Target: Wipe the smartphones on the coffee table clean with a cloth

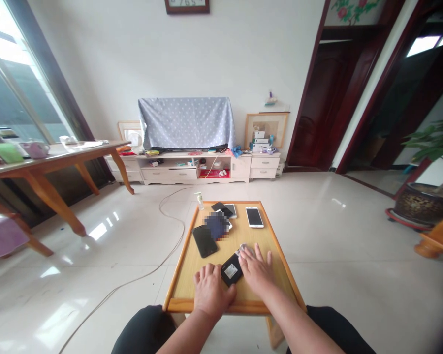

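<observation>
A small wooden table (273, 246) stands in front of me with several phones on it. My left hand (211, 291) rests near the front edge and holds the left side of a black phone (231, 270) with a white label. My right hand (257, 268) lies flat, fingers spread, pressing a pale cloth (241, 248) against the phone's right end. Further back lie a larger black phone (204, 241), a blurred dark item (217, 225), a white phone (254, 217) and two more phones (226, 210).
A small pump bottle (200, 200) stands at the table's far left corner. A cable (170, 216) trails over the glossy tiled floor to the left. A long wooden table (51, 162) is at left, a low white cabinet (192, 169) at the wall, a potted plant (428, 191) at right.
</observation>
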